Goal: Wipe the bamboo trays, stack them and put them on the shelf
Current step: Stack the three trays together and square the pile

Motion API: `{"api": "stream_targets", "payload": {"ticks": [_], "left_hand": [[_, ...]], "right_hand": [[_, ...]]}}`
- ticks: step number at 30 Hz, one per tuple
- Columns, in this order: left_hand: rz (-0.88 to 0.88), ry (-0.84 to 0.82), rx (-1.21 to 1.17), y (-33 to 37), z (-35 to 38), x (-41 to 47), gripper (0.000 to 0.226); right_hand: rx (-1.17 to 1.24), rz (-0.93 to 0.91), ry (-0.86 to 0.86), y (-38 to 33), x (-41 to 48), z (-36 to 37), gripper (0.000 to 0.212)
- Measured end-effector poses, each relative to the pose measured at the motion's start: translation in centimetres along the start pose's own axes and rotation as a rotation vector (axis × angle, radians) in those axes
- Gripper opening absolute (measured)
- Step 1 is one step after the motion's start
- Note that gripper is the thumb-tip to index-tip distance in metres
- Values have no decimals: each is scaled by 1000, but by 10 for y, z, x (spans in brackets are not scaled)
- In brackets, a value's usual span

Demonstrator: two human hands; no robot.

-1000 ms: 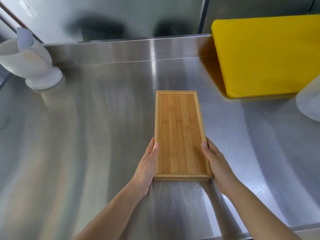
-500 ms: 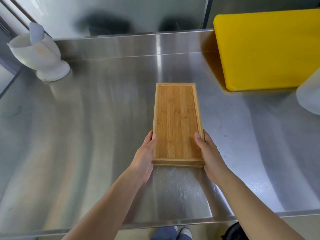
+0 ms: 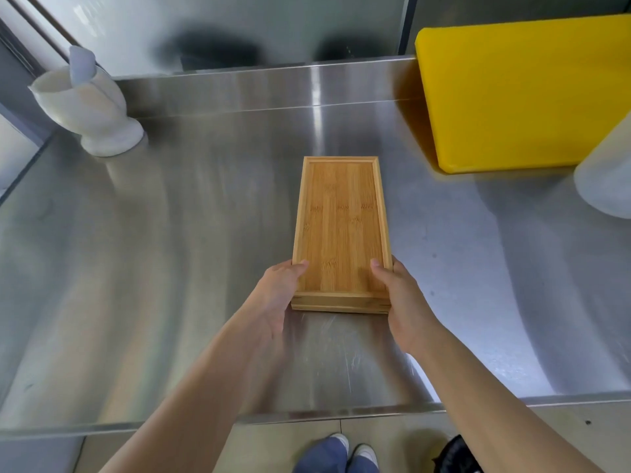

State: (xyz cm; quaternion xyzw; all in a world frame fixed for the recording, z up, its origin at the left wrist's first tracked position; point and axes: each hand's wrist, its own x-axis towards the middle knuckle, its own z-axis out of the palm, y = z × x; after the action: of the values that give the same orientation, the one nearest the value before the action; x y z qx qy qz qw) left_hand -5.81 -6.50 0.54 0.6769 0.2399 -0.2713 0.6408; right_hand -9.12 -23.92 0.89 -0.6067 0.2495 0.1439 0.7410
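Observation:
A stack of rectangular bamboo trays [image 3: 341, 220] sits in the middle of the steel counter [image 3: 170, 254], long side pointing away from me. Its near end shows two layered edges. My left hand [image 3: 278, 295] grips the near left corner, thumb over the rim. My right hand [image 3: 401, 295] grips the near right corner the same way. The fingers under the stack are hidden. No shelf is in view.
A yellow cutting board [image 3: 522, 93] leans against the back wall at the right. A white container [image 3: 604, 175] stands at the right edge. A white pot-like holder [image 3: 88, 107] stands at the back left. The counter's front edge [image 3: 307, 413] runs below my forearms.
My thumbs have come over the tray rims and both hands now clasp the near corners. The view has tilted down, showing the counter's front edge and the floor.

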Motion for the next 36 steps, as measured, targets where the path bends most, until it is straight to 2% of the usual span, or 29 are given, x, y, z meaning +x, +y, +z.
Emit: {"api": "stream_targets", "payload": {"ticks": [5, 9, 14, 20, 24, 31, 36], "left_hand": [[41, 50, -58, 11, 1, -14, 41], [25, 19, -133, 7, -3, -21, 32], [-17, -33, -230, -6, -2, -28, 32], [-40, -59, -296, -9, -7, -31, 38], [-35, -99, -295, -12, -6, -37, 33], [19, -65, -327, -10, 0, -49, 27], [88, 47, -407, 6, 10, -61, 23]], "right_hand": [[0, -13, -89, -12, -4, -14, 48], [-46, -23, -135, -11, -9, -23, 44], [-46, 15, -174, -12, -15, -31, 52], [14, 48, -210, -15, -19, -47, 35], [3, 26, -206, -12, -22, -49, 28], [-37, -57, -151, -13, -24, -53, 30], [-90, -127, -70, -26, -25, -46, 21]]}}
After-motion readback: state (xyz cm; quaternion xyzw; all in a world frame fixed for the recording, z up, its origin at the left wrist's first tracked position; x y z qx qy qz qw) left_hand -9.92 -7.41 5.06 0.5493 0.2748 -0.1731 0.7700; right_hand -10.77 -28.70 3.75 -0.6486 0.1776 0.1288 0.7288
